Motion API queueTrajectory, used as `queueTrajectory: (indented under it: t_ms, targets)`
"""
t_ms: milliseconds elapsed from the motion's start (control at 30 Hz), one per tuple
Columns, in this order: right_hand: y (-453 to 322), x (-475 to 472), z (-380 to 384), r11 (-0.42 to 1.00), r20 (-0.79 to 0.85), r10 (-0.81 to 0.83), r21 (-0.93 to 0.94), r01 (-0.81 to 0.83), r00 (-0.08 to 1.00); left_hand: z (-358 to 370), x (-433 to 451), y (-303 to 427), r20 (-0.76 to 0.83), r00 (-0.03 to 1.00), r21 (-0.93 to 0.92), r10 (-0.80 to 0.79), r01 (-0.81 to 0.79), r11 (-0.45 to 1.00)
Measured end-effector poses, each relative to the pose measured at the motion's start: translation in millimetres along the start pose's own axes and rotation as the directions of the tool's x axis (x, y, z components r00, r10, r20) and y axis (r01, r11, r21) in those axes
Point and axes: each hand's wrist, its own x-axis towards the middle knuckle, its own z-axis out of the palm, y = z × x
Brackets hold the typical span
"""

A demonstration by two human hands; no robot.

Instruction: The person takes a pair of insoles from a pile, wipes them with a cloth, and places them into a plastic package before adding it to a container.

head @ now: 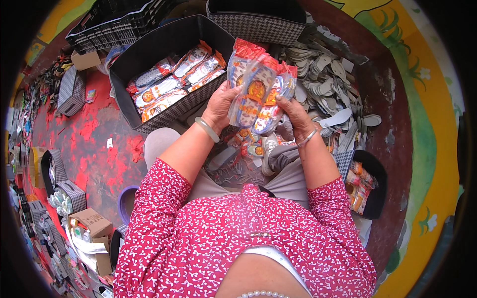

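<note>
Several clear plastic packets of patterned shoe insoles (254, 93) with red tops are fanned out between my two hands, above my lap. My left hand (220, 104) grips the packets along their left side, its thumb lying over the front. On the right side, my right hand (296, 115) pinches the packets with the thumb in front. Its fingers are mostly hidden behind them. Just left of the packets stands a black-lined houndstooth fabric box (167, 110), holding more packaged insoles (160, 89) laid in rows.
Loose pale insoles (324, 70) are heaped at the right, against the painted wall. More packets (248, 143) lie on the floor between my feet. A second houndstooth box (257, 28) and a black plastic crate (119, 28) stand farther off. At right is a small box (376, 201) of packets.
</note>
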Motion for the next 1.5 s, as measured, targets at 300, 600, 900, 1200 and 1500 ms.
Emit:
queueTrajectory:
  t_ms: [300, 600, 900, 1200, 1500]
  targets:
    - [22, 5, -3, 0.971, 0.09, -0.054, -0.226, 0.073, 0.995, 22, -11, -16, 0.127, 0.992, 0.334, -0.009, -0.034, 0.942]
    - [27, 8, 7, 0.955, 0.004, -0.18, -0.239, 0.176, 0.984, -16, 0, -46, 0.218, 0.96, 0.807, 0.176, -0.278, 0.521]
    - [-10, -13, -10, 0.944, -0.02, -0.267, 0.198, 0.265, 0.964, 60, -6, -15, 0.105, 0.994, 0.434, -0.011, -0.036, 0.9]
    - [-33, -41, -13, 0.868, 0.132, -0.239, 0.473, 0.151, 0.962, 84, -3, -7, 0.096, 0.994, -0.081, 0.059, -0.051, 0.995]
    - [-24, -49, 0, 0.903, 0.171, -0.134, 0.428, 0.049, 0.976, 82, -18, -18, -0.151, 0.961, 0.038, 0.23, -0.227, 0.973]
